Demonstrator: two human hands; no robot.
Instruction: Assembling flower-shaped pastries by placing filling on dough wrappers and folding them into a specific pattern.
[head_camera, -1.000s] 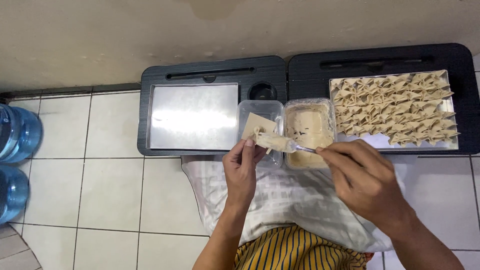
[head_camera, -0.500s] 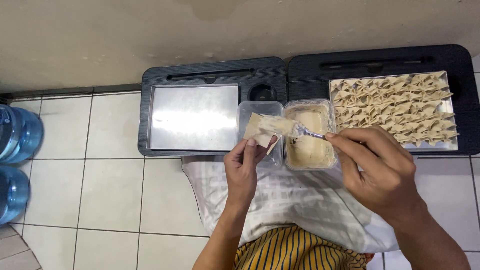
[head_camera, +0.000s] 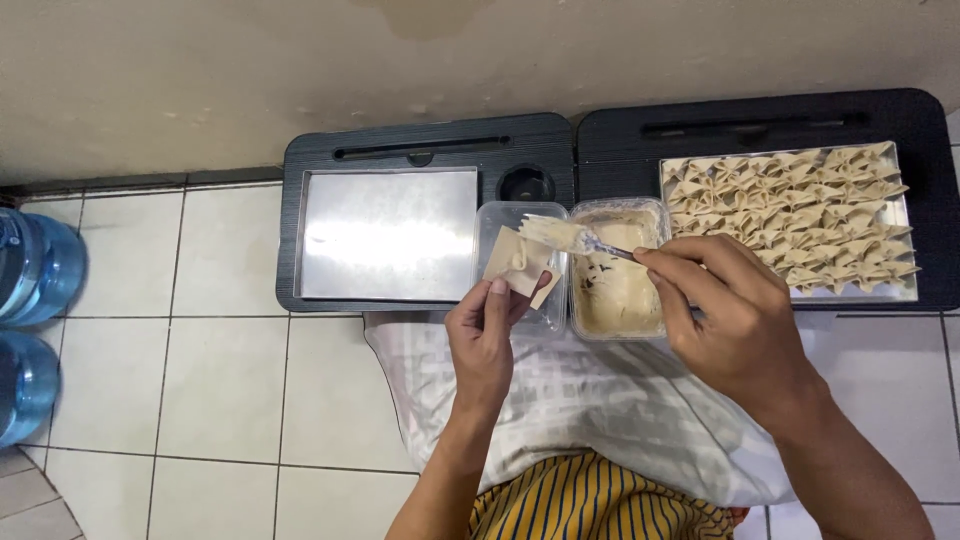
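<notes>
Nearest the camera lies a striped yellow garment (head_camera: 590, 500) and, over the lap, a pale checked cloth (head_camera: 600, 400) spread toward the tables. Above it the left hand (head_camera: 485, 335) pinches a square dumpling wrapper (head_camera: 518, 265) by its lower edge, fingers closed on it, so the sheet stands up and out over a clear plastic tub (head_camera: 500, 220) at the table's near edge. The right hand (head_camera: 730, 320) is clenched round the handle of a fork (head_camera: 575, 238), whose long axis runs from that hand leftward and slightly up; its tines, loaded with pale filling, sit just over the wrapper's upper right corner, touching or all but touching it. So the wrapper lies left of the right hand and directly above the left, which is the nearer of the two. The wrapper looks thin, cream-coloured and floury, a little curled at one corner. Just right of it stands a filling tub (head_camera: 615, 290) holding beige paste, under the fork's shaft. Further left, an empty-looking metal tray (head_camera: 390, 235) rests on a black folding table (head_camera: 420, 140). Further right, a second metal tray (head_camera: 905, 225) carries rows of folded dumplings (head_camera: 790, 220) on another black table (head_camera: 760, 115). At the far left stand blue water bottles (head_camera: 35, 270) on the tiled floor (head_camera: 200, 400).
</notes>
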